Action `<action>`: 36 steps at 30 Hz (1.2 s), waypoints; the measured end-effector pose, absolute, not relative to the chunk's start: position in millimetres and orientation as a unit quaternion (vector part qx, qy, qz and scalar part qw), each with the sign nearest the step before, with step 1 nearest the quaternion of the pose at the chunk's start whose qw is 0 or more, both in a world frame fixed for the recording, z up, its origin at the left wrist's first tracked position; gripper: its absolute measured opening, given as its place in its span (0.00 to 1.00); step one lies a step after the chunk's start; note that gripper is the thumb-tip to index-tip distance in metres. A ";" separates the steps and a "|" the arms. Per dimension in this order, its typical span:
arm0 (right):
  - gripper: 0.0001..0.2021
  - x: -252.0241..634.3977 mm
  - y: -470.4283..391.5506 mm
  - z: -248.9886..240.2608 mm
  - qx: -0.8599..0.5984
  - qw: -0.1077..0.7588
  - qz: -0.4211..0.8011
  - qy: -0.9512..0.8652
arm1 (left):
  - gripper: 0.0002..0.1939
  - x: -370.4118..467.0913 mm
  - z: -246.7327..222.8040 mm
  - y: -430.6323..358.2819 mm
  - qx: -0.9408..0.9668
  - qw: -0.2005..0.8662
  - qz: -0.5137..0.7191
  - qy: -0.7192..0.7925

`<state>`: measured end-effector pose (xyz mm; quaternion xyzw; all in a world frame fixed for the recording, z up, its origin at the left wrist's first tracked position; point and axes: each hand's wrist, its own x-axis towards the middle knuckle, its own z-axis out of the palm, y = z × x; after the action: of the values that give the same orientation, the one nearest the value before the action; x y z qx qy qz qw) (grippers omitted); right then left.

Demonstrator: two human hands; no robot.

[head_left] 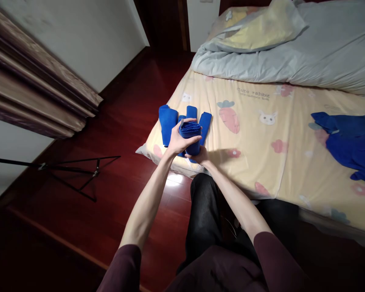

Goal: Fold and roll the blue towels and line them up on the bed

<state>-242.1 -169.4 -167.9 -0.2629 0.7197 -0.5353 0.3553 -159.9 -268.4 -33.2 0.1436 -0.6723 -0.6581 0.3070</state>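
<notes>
A folded blue cloth bundle (192,140) is held upright above the bed's near left corner. My left hand (179,140) wraps round its left side and upper edge, fingers behind it and thumb across the front. Around its lower right side closes my right hand (200,155). Behind and beside the bundle, several folded blue cloths lie on the bed, among them one at the left (168,123), one at the back (191,111) and one at the right (205,125). My hands and the bundle partly hide them.
Crumpled blue cloth (353,142) lies at the right of the bed (252,162). A grey quilt (261,67) is bunched across the far side. On the floor at the left stands a black tripod (69,168), near a curtain (33,77).
</notes>
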 end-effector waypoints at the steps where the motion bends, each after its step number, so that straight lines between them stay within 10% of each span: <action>1: 0.22 -242.6 -168.8 -171.7 -0.253 0.348 -0.529 0.732 | 0.40 -160.1 -36.4 -269.4 0.137 0.298 -0.662 -0.674; 36: 0.22 -246.1 -171.0 -195.5 -0.250 0.363 -0.507 0.741 | 0.24 -170.6 -73.8 -270.6 0.180 0.304 -0.621 -0.700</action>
<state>-246.1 -171.0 -195.5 -0.2501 0.7406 -0.5073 0.3629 -170.6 -270.6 -73.8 0.1798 -0.6996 -0.6212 0.3039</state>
